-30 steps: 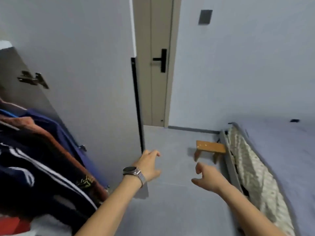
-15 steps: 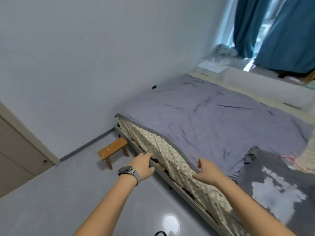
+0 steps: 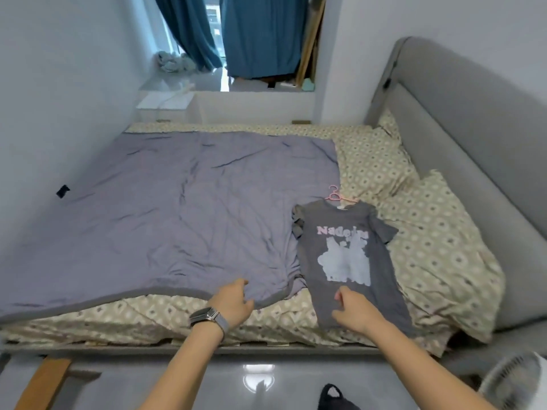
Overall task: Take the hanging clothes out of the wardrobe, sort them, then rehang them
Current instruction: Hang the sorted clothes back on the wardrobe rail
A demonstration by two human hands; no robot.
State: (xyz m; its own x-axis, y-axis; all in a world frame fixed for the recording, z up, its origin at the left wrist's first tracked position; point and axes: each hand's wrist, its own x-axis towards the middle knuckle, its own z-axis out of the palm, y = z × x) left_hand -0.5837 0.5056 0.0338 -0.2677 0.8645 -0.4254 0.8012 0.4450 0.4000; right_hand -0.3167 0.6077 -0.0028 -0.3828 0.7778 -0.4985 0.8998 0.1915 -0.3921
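One shirt (image 3: 344, 255) is out on the bed (image 3: 438, 261): grey tee w/ pink lettering & pale print, laid flat, front up, on the right half. It is on a pink hanger (image 3: 337, 196), hook pointing to the far side, just past the collar. Shirt's left edge touches the quilt (image 3: 165, 208); its right side lies on the patterned sheet. Hem hangs at the near edge of the mattress.

Your hands, both in view, reaching fwd over the near bed edge:
- L hand (image 3: 232, 301): fingers loosely curled, tips at the near edge of the quilt. Contact w/ the fabric can't be confirmed; nothing seen gripped. Watch (image 3: 208, 316) on that wrist.
- R hand (image 3: 353, 310): over the lower part of the shirt, fingers half curled, thumb apart. Whether it pinches the cloth or only hovers can't be told from this angle.

Surroundings:
- Quilt: lilac-grey, wrinkled, covers left & middle of bed.
- Pillows (image 3: 376, 161): same pattern as sheet, far right, against the grey padded headboard (image 3: 461, 125).
- Curtains (image 3: 260, 34): blue, far centre, w/ a white ledge below.
- Fan (image 3: 515, 383): white, near right corner, partly cut off.
- Stool (image 3: 44, 380): wood, near left, on the grey glossy floor beside the bed frame.
- Small dark item on the floor, near centre, cut off; not identifiable.
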